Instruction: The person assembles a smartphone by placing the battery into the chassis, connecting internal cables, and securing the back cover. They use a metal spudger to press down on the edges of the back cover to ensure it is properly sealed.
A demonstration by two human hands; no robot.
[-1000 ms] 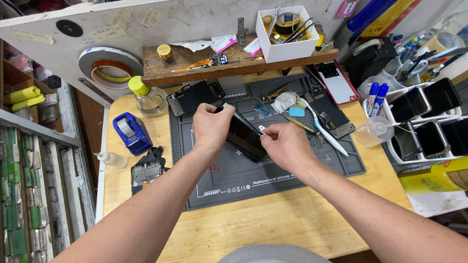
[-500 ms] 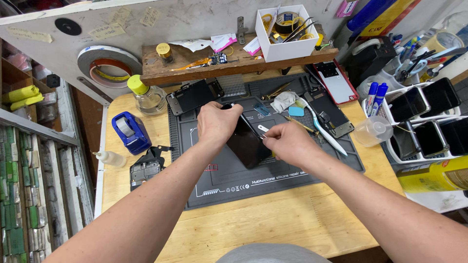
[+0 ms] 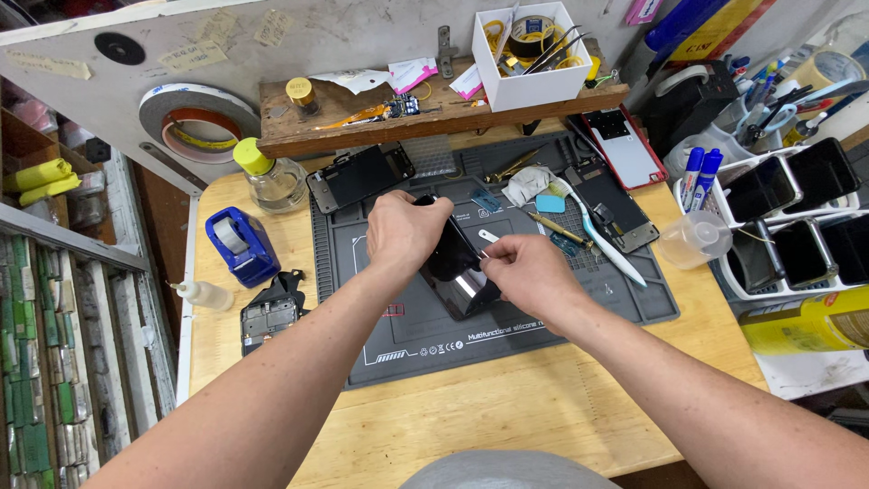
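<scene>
1. While I hold the flat black glossy phone panel [image 3: 457,272] tilted up off the dark grey silicone work mat [image 3: 389,335], my left hand [image 3: 405,234] is curled over its far upper edge, fingers pressed together around it.
2. My right hand [image 3: 525,272] pinches a small white pry tool [image 3: 487,236] between thumb and forefinger at the panel's right edge, near the middle of the mat.
3. I judge the panel light, thin and stiff, but brittle: it looks like glass, so it would crack under bending or a sharp knock.
4. Its shiny face throws back the light, so I take it to be slippery under bare fingertips.
5. By my reckoning the safest hold is along the long edges, never pressing on the middle of the face.
6. Beyond the mat's right half lie a white-handled toothbrush [image 3: 597,240] and an opened phone body with bare innards [image 3: 611,204]; a second black screen panel [image 3: 360,175] lies at the mat's far left corner.
7. Left of the mat stand a blue tape dispenser [image 3: 240,244] and a clear glass bottle with a yellow cap [image 3: 270,177].
</scene>
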